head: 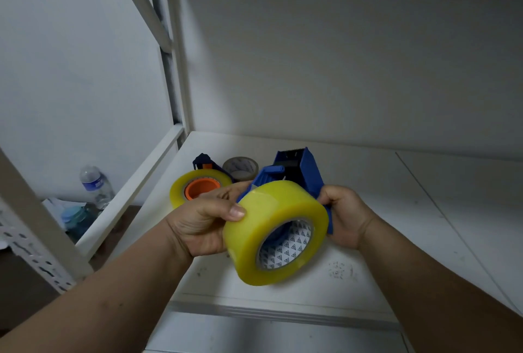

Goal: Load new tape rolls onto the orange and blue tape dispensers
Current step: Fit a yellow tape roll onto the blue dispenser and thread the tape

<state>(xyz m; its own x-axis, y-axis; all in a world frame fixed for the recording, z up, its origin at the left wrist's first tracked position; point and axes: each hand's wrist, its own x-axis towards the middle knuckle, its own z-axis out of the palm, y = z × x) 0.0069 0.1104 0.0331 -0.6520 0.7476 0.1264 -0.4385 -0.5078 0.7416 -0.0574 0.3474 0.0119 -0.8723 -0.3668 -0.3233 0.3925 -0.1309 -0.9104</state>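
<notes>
I see the yellow tape roll point(276, 235), glossy with a patterned core, held above the shelf point(424, 211); my left hand point(203, 225) curls its fingers round its rim, while my right hand point(343, 215) grips the blue dispenser point(300, 171) behind it.
</notes>
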